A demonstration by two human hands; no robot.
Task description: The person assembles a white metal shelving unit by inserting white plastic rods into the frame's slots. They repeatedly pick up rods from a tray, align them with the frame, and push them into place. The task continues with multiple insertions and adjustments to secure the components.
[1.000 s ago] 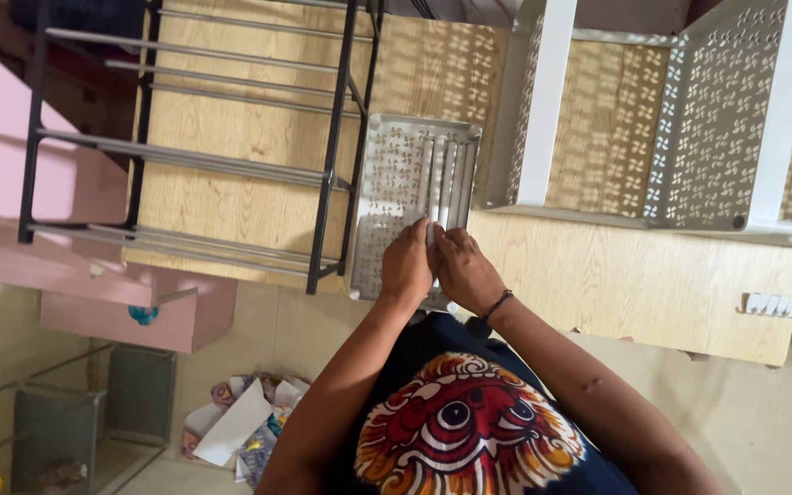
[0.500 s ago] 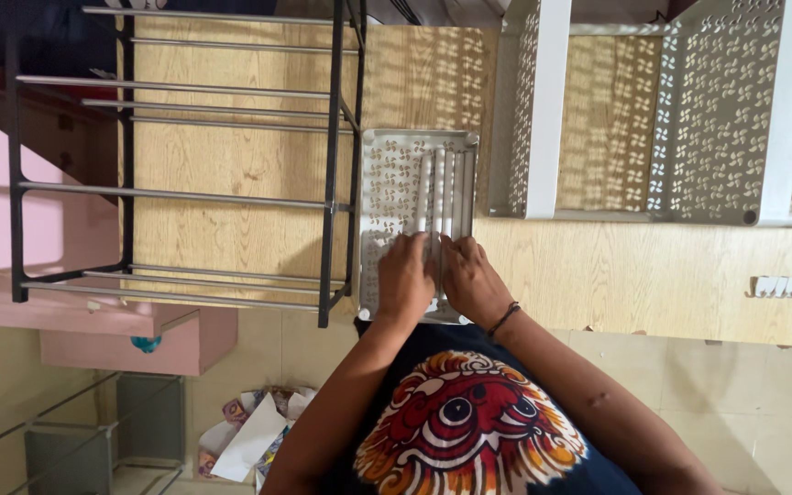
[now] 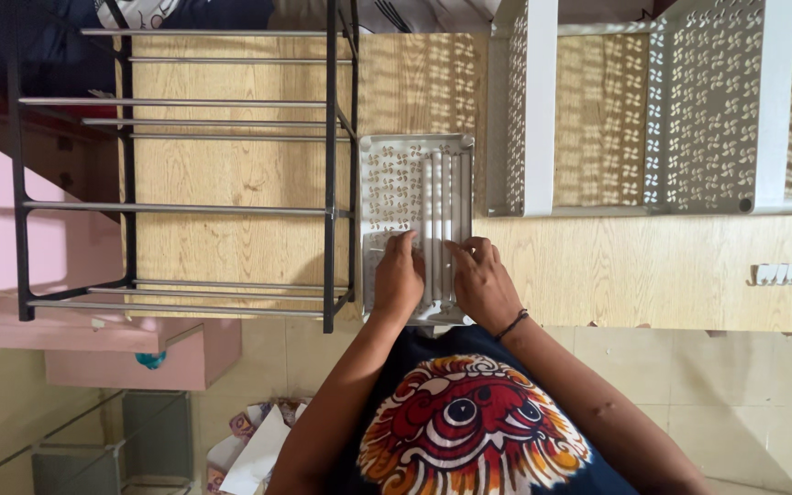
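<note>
At the near edge of the wooden table (image 3: 653, 275), both hands rest on a white perforated panel (image 3: 396, 183) lying flat with several white rods (image 3: 446, 197) on it. Left hand (image 3: 399, 280) palm down, fingers curled together, tips on the rods. Right hand (image 3: 483, 284) just beside it, fingers bent, tips pressing the rods; dark band on its wrist. Whether either hand actually pinches a rod, can't tell. Left of the panel, touching or nearly so, a black metal rack (image 3: 176, 174). Farther right, a white perforated shelf unit (image 3: 671, 110) stands on the table.
</note>
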